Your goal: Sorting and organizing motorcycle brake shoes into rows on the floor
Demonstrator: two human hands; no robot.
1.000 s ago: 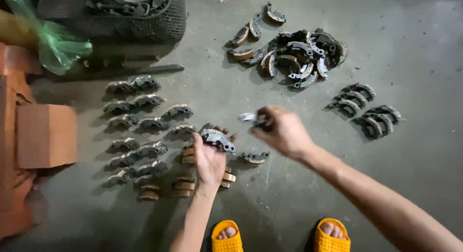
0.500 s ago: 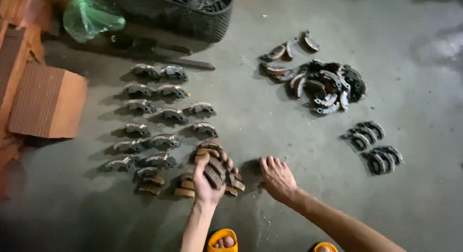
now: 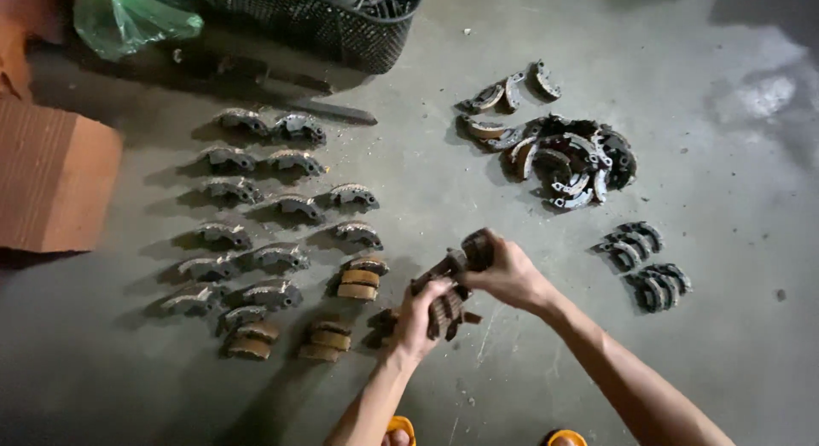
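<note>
You hold a stack of brake shoes (image 3: 450, 285) in both hands, lifted a little above the concrete floor (image 3: 426, 181). Your left hand (image 3: 418, 316) closes around the lower end of the stack from below, and your right hand (image 3: 510, 271) grips the upper end, so the curved pieces are pressed together between the two hands; I judge this grip keeps them from sliding apart. Take the black mesh basket (image 3: 341, 28) at the top as the landmark. Below it and to its left, many brake shoes stand in neat rows (image 3: 256, 215) on the floor, set in pairs, probably so they are easy to count. The rows end just beside your left hand with a few short stacks with brown lining (image 3: 358, 279). Below the basket and to its right lies a loose pile of dark shoes (image 3: 567, 156), and further down-right two small groups (image 3: 644, 262) stand well apart from it. A green plastic bag (image 3: 128, 19) lies left of the basket, above a brown cardboard box (image 3: 51, 186). How many shoes are in your stack is hard to tell, because your fingers cover part of it. The basket is cut off by the picture edge and what it holds stays dark.
</note>
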